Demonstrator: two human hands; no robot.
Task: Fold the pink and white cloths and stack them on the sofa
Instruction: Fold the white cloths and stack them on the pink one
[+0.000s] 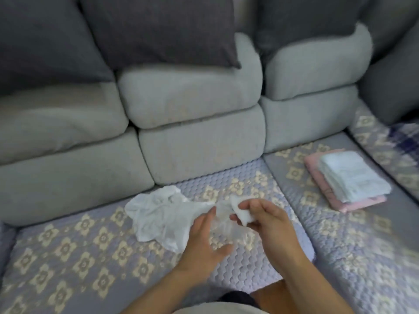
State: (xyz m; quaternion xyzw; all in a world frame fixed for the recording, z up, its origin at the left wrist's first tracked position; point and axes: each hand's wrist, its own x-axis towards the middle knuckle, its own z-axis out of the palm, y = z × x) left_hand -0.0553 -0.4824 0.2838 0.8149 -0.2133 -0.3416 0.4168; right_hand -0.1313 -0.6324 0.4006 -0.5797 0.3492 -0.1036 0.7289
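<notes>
Most of my work looks done: a folded white cloth (pixel 353 175) sits on top of a folded pink cloth (pixel 317 177), stacked on the sofa (pixel 328 234) seat well off to my right. What I judge is left is the crumpled white cloth (pixel 163 214) lying in front of me. My right hand (pixel 267 220) pinches one corner of it, lifted just above the seat. My left hand (pixel 204 241) hovers beside it with fingers loosely spread, holding nothing, both forearms reaching forward, the picture blurred
</notes>
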